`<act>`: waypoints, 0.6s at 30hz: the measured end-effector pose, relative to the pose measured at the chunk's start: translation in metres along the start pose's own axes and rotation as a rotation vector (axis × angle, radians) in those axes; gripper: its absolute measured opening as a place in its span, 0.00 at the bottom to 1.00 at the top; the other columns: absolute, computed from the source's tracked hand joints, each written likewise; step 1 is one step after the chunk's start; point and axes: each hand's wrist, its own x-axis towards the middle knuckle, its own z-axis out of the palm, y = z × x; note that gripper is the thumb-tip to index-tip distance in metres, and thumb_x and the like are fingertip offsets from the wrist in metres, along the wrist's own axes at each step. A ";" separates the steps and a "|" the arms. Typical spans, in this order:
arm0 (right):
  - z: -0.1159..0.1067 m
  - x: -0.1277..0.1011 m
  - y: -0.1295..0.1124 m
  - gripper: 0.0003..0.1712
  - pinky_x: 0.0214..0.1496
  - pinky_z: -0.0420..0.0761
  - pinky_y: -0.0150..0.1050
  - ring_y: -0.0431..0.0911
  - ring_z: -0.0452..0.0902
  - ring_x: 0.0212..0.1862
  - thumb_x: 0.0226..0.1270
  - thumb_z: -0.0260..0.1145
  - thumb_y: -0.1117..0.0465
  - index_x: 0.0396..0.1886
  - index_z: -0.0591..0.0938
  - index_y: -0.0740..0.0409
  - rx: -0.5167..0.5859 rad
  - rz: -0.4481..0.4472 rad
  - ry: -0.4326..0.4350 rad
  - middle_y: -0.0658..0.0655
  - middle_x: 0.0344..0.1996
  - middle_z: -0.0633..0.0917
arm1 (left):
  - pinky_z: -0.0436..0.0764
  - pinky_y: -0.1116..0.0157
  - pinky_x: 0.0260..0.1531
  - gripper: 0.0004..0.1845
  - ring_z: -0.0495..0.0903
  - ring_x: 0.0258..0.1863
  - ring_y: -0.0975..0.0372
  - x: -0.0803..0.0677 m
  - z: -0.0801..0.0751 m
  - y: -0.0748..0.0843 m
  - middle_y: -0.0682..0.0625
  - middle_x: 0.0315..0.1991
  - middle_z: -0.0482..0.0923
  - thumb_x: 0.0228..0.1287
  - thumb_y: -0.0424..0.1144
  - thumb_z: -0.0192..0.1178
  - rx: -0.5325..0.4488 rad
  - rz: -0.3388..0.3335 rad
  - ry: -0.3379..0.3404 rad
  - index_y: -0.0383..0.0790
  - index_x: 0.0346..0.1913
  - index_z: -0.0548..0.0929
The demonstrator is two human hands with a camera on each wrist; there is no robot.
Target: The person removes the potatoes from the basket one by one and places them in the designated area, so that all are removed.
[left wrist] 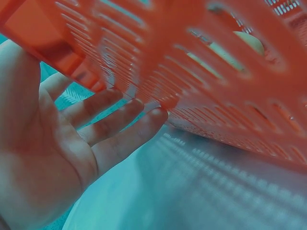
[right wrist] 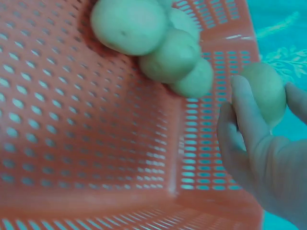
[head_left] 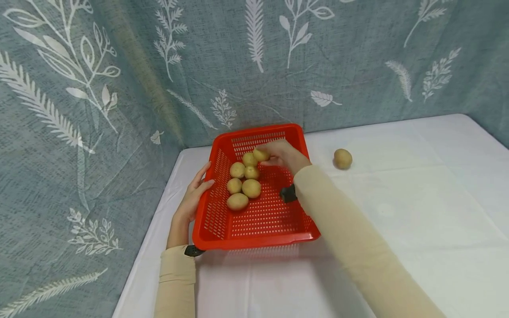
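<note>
White tablecloth against leaf-patterned grey-blue curtain

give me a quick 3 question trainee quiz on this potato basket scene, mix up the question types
1. True or false: the right hand holds a potato over the red basket.
2. Multiple choice: where is the left hand? A) flat on the table, away from the basket B) against the basket's left wall C) gripping the loose potato
3. Fill in: the loose potato lies on the white ____, to the right of the basket.

Key: 1 true; 2 B; 3 table.
</note>
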 end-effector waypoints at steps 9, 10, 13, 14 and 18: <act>-0.010 -0.010 -0.024 0.24 0.52 0.77 0.42 0.53 0.71 0.58 0.67 0.63 0.65 0.61 0.72 0.64 0.217 -0.046 -0.066 0.63 0.59 0.70 | 0.81 0.62 0.37 0.32 0.79 0.44 0.59 -0.001 -0.002 0.000 0.36 0.66 0.56 0.75 0.39 0.45 0.004 0.005 -0.003 0.53 0.76 0.47; -0.011 -0.010 -0.026 0.24 0.51 0.77 0.42 0.53 0.70 0.59 0.67 0.63 0.66 0.62 0.71 0.65 0.228 -0.047 -0.068 0.63 0.60 0.69 | 0.81 0.62 0.37 0.32 0.79 0.44 0.59 -0.001 -0.002 0.000 0.37 0.66 0.56 0.75 0.39 0.45 0.004 0.005 -0.003 0.53 0.76 0.47; -0.017 -0.012 -0.030 0.26 0.53 0.76 0.43 0.54 0.69 0.60 0.67 0.62 0.67 0.64 0.69 0.65 0.249 -0.053 -0.072 0.64 0.62 0.68 | 0.81 0.62 0.37 0.32 0.79 0.44 0.59 -0.001 -0.001 0.000 0.37 0.65 0.57 0.75 0.39 0.45 0.004 0.005 -0.003 0.53 0.76 0.47; -0.019 -0.013 -0.032 0.27 0.54 0.75 0.42 0.54 0.69 0.60 0.68 0.61 0.67 0.65 0.68 0.65 0.250 -0.059 -0.075 0.64 0.62 0.67 | 0.81 0.62 0.37 0.32 0.79 0.44 0.59 0.000 -0.001 0.000 0.37 0.65 0.57 0.75 0.39 0.45 0.005 0.005 -0.003 0.53 0.77 0.47; -0.027 -0.016 -0.036 0.30 0.54 0.75 0.42 0.54 0.68 0.62 0.69 0.60 0.66 0.68 0.63 0.64 0.254 -0.086 -0.085 0.64 0.64 0.64 | 0.81 0.62 0.37 0.32 0.79 0.44 0.59 0.000 0.000 0.000 0.37 0.64 0.58 0.75 0.39 0.46 0.001 0.010 -0.006 0.52 0.77 0.47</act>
